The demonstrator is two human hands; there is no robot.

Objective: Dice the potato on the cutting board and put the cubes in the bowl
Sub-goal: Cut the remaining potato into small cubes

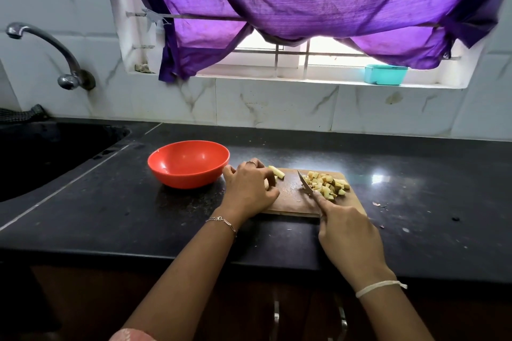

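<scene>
A wooden cutting board (291,196) lies on the black counter. On its right half sits a pile of several potato cubes (328,184). My right hand (349,238) grips a knife (304,181), forefinger along its spine, the blade lying against the left side of the pile. My left hand (249,188) rests on the board's left end with fingers curled over potato strips (277,172), which stick out past the fingertips. An orange-red bowl (188,163) stands just left of the board, with nothing visible inside.
A dark sink (47,155) with a metal tap (52,52) is at the left. The tiled wall and a window with a purple curtain (318,3) are behind. A teal box (385,74) sits on the sill. Small peel scraps (378,204) lie right of the board.
</scene>
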